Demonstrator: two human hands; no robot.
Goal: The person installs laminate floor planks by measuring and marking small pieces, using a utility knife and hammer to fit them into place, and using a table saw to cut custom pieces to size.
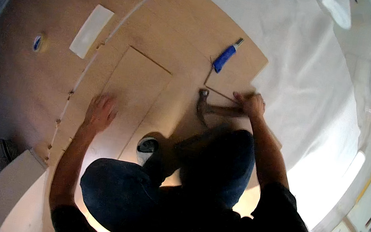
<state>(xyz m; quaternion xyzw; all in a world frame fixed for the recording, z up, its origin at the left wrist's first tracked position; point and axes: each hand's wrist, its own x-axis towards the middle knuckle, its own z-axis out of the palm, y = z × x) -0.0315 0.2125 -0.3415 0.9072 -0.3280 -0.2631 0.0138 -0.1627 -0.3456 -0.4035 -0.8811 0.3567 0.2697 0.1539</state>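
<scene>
My left hand [101, 112] rests palm down on the pale wood-look floor plank [139, 83], its fingers stretched out and a little blurred. On the other side my right hand [252, 104] is closed around the end of a hammer's wooden handle. The hammer [220, 110] lies low over the boards, its dark metal head pointing left. Just beyond that hand is the edge of a cut board. A blue utility knife [225, 59] lies on the boards ahead of the hammer. My bent knees and one light shoe [146, 148] are between my arms.
White sheeting [299, 61] covers the floor on the right. A white rectangular piece [91, 31] and a roll of tape [37, 43] lie on the brown floor at left. A pale strip [85, 68] with small spacers divides the floors. A white slotted panel [369, 228] stands far right.
</scene>
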